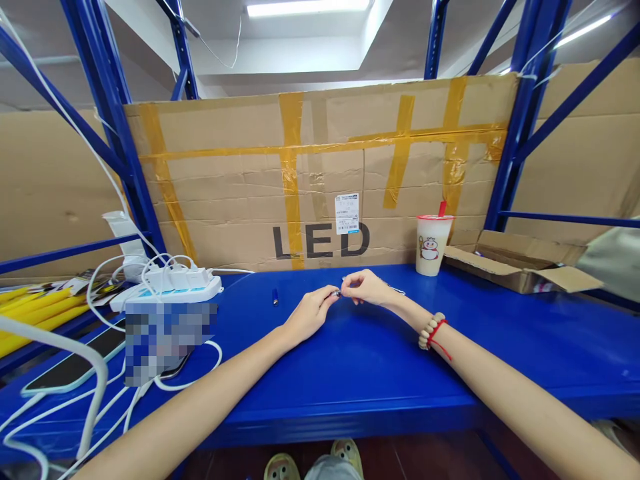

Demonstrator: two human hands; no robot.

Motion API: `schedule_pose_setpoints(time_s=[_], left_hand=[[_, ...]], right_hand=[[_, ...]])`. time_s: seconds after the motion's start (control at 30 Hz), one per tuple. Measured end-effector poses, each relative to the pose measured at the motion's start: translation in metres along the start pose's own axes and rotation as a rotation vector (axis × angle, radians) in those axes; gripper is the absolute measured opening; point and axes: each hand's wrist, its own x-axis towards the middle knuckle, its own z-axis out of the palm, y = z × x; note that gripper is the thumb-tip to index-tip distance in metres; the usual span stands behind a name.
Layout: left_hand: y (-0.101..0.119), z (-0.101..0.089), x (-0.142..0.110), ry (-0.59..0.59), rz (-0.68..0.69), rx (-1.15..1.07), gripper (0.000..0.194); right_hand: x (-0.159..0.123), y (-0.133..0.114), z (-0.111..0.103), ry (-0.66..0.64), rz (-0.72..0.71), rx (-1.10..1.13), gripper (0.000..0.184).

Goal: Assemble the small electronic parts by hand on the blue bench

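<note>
My left hand (309,315) is closed in a pinch over the middle of the blue shelf top (370,363). Between its thumb and forefinger shows a small dark, shiny metallic piece (336,293), too small to name. My right hand (367,288) meets it from the right, fingers bent and pinched together at the end of that piece. What the right fingertips hold is hidden. Left of my hands, a short blue cylinder with a metallic end (275,298) lies on the shelf. Just behind my right wrist, part of a thin whitish thing (399,291) shows.
A white power strip (167,291) with cables, a phone (77,357) and yellow packages (43,313) are at left. At the back right stand a drink cup with a red straw (433,248) and an open cardboard box (520,263). A cardboard panel (225,193) closes the back.
</note>
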Motion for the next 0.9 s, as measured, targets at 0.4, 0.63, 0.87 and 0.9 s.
schedule_pose_setpoints(time_s=[0.4,0.63,0.87,0.9], left_hand=[[-0.002,0.002,-0.002,-0.018,-0.006,0.073,0.025],[0.000,0.001,-0.003,-0.036,-0.068,0.110,0.026],[0.003,0.000,-0.002,-0.003,-0.056,0.100,0.026],[0.003,0.000,-0.002,0.000,-0.054,0.099,0.026]], right_hand=[[-0.003,-0.002,-0.001,-0.080,-0.007,-0.074,0.026],[-0.005,-0.007,-0.002,-0.071,-0.023,-0.075,0.032],[-0.006,-0.011,-0.004,-0.066,0.005,-0.044,0.034],[-0.006,-0.011,-0.004,-0.068,0.011,-0.044,0.034]])
